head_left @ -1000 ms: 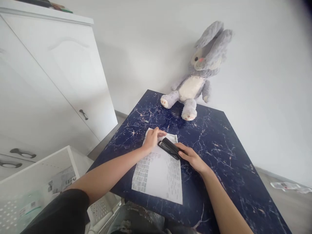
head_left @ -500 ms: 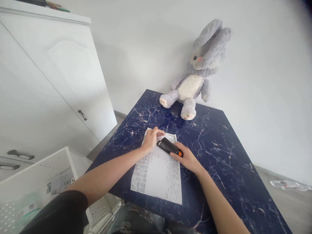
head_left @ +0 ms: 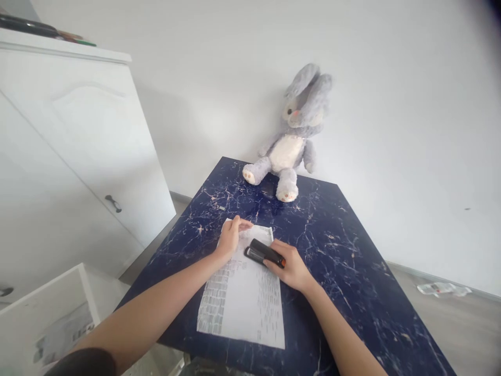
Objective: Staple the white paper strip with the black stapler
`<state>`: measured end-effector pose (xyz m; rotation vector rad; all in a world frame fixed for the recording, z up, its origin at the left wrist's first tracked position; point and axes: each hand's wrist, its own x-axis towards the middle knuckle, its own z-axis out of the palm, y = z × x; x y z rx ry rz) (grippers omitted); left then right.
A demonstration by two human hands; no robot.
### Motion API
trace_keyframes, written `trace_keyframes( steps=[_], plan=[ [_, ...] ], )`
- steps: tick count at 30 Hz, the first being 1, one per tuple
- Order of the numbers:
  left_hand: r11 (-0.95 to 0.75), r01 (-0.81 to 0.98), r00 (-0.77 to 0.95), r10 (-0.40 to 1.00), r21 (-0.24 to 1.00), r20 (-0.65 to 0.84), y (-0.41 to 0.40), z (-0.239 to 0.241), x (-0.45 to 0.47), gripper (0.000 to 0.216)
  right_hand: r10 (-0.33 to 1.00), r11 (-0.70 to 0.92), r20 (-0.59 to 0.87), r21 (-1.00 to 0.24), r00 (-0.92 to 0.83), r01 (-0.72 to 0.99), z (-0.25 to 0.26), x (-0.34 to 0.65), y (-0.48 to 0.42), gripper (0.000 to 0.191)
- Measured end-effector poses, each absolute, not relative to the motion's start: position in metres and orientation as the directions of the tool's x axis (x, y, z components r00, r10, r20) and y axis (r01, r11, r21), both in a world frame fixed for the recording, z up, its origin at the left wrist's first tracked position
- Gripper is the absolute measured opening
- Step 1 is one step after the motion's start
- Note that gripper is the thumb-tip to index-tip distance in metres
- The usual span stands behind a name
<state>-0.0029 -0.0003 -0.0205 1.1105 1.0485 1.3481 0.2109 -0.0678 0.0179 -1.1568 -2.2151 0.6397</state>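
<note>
A printed white paper sheet (head_left: 245,297) lies on the dark blue marbled table (head_left: 344,250). My left hand (head_left: 229,239) rests on the sheet's far left corner, fingers together and pressing it flat. My right hand (head_left: 290,267) is wrapped round the rear of a black stapler (head_left: 263,253) with an orange tip, which lies across the upper part of the sheet and points left toward my left hand.
A grey plush rabbit (head_left: 291,137) sits at the table's far edge against the white wall. A white cabinet (head_left: 78,151) stands to the left, with a white perforated bin (head_left: 47,324) below it. Some litter (head_left: 440,289) lies on the floor at right.
My right hand has closed further round the stapler's rear and drawn it slightly back along the sheet. The view has shifted, so everything sits lower and further left in the picture.
</note>
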Motion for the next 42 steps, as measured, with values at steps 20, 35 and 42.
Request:
trace_keyframes(
  steps=[20, 35, 42],
  plan=[
    [-0.482, -0.026, -0.430, 0.796, 0.876, 0.425, 0.011, 0.012, -0.038, 0.065, 0.987, -0.155, -0.160, -0.869, -0.028, -0.469, 0.023, 0.174, -0.091, 0.032],
    [-0.465, -0.094, -0.554, 0.759, 0.880, 0.342, 0.039, -0.002, -0.053, 0.057, 0.969, -0.245, -0.230, -0.876, -0.086, -0.416, -0.001, 0.175, -0.094, 0.045],
    [-0.436, -0.152, -0.601, 0.753, 0.887, 0.267, 0.042, -0.003, -0.060, 0.055, 0.967, -0.254, -0.239, -0.894, -0.086, -0.369, -0.002, 0.175, -0.096, 0.053]
  ],
)
